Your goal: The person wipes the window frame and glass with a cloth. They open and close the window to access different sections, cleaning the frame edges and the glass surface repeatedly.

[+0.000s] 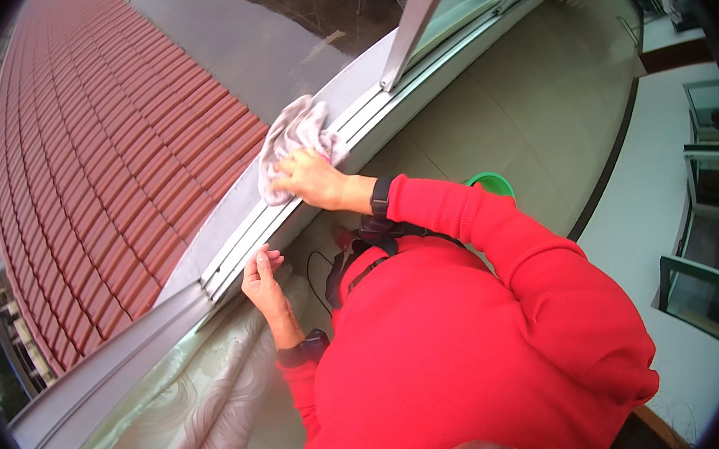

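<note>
My right hand (pixel 310 177) presses a crumpled pale cloth (pixel 300 127) onto the white sliding-window track (pixel 363 121). Part of the cloth spreads over the outer ledge beyond the rails. Lower down, my left hand (pixel 264 282) hangs beside the inner edge of the sill with its fingers loosely curled, and nothing shows in it. The window stands open here, between a metal sash frame (pixel 422 23) at the upper right and another frame (pixel 116 374) at the lower left.
Outside lies a red tiled roof (pixel 117 162) next to a wet flat surface (pixel 254 47). A patterned curtain (pixel 204 424) hangs by the lower-left pane. Behind my right forearm, a green bucket (pixel 492 182) stands on the tiled floor (pixel 505 128). Open windows (pixel 702 291) line the far white wall.
</note>
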Available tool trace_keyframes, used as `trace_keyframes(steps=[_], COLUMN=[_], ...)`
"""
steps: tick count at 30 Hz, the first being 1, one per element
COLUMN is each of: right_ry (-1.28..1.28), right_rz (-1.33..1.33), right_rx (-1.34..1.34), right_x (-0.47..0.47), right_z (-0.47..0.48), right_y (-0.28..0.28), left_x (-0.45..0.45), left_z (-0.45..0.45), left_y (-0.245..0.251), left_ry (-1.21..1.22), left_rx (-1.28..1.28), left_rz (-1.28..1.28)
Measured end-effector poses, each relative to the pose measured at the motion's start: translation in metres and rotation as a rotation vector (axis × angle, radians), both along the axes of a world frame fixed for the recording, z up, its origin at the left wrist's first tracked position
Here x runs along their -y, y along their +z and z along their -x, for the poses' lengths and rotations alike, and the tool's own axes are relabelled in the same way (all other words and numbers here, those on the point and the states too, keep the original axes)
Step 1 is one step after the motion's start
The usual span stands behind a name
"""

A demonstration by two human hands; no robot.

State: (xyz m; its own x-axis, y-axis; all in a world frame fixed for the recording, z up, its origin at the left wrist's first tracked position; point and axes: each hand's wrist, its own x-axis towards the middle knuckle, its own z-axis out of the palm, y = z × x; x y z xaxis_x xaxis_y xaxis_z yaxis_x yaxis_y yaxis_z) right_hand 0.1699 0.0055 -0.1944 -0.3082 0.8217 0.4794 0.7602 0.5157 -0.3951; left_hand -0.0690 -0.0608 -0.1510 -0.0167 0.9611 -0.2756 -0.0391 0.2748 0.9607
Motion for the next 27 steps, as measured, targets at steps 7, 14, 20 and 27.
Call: trace_keyframes(steps=[7,14,20,27], right_ry=[-0.349,-0.431,-0.461,-0.538], right_rz=[0.148,0.411,0.341,0.204], right_rx=[0.097,-0.778,-1.139,-1.284], right_x=[0.011,0.056,0.113,0.164], right_z=[-0.101,-0.158,-0.192,-0.224], right_y=[0.035,0.114,0.144,0.155], left_x=[-0.042,-0.078,-0.114,-0.129], left_z=[-0.052,-0.123,-0.226,-0.336], left_y=[0.029,0.08,0.127,0.179], left_ry=[-0.22,-0.448,-0.652,-0.547], left_rx=[-0.027,-0.006,0.02,0.128], left_rz=[-0.124,-0.265,-0.581,-0.763])
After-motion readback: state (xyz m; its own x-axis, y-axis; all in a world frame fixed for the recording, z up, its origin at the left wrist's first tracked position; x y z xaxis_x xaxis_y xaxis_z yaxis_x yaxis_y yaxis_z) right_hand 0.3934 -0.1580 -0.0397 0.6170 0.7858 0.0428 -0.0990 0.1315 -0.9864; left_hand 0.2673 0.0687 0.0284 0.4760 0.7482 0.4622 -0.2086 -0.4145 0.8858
